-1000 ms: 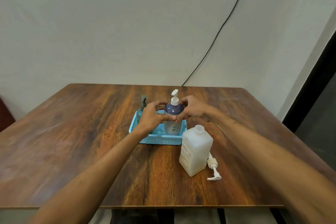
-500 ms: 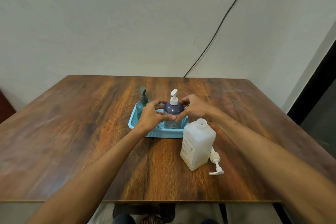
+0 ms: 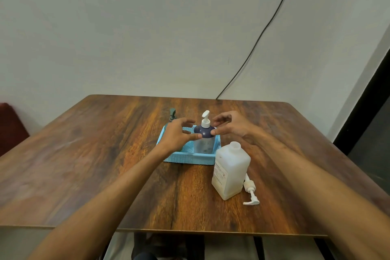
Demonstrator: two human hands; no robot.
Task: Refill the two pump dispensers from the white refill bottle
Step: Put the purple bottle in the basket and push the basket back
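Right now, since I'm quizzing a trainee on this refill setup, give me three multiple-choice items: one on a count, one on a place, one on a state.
1. How many dispensers stand in the basket? A) one B) two C) three
2. Where does the loose pump lie? A) on the table beside the refill bottle B) in the basket C) screwed onto the refill bottle
3. The refill bottle's neck is: A) capped B) fitted with a pump C) open

Answers: 1 B, a green dispenser and a purple dispenser stand in it; 2 A, the pump lies flat at the bottle's right; 3 C, nothing covers the neck.
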